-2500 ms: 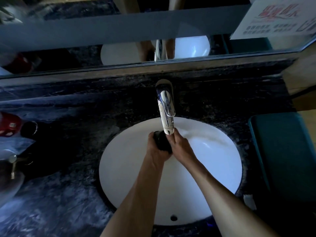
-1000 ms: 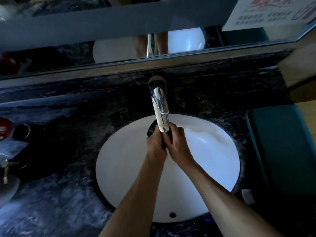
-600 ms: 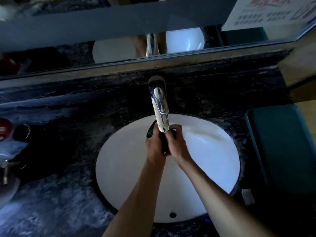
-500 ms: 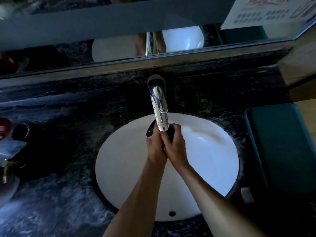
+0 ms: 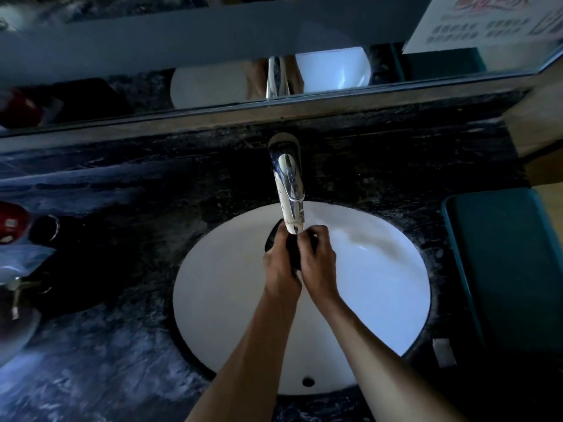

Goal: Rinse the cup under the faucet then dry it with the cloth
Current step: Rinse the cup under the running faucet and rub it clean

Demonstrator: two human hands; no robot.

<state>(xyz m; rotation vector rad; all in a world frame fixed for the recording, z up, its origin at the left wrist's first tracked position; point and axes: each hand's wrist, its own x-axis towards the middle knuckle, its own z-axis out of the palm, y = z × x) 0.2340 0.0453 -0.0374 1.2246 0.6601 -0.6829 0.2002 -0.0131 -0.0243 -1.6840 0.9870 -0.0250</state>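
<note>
A small dark cup (image 5: 294,254) is held between both hands just below the spout of the chrome faucet (image 5: 289,184), over the white oval sink (image 5: 380,284). My left hand (image 5: 278,266) grips its left side, with the dark handle sticking out at the upper left. My right hand (image 5: 318,263) wraps the right side, fingers curled over the rim by the spout. Most of the cup is hidden by the hands. I cannot make out a water stream in the dim light. No cloth is recognisable.
Dark marble counter (image 5: 122,345) surrounds the sink. At the left edge stand a red container (image 5: 12,222), a dark round item (image 5: 45,228) and a metal object (image 5: 18,287). A teal box (image 5: 505,269) sits at the right. A mirror (image 5: 213,56) runs along the back.
Both hands stay under the spout with the cup. The right hand's fingers have shifted around the cup's rim and side, as in rubbing; the cup's handle now shows at the left.
</note>
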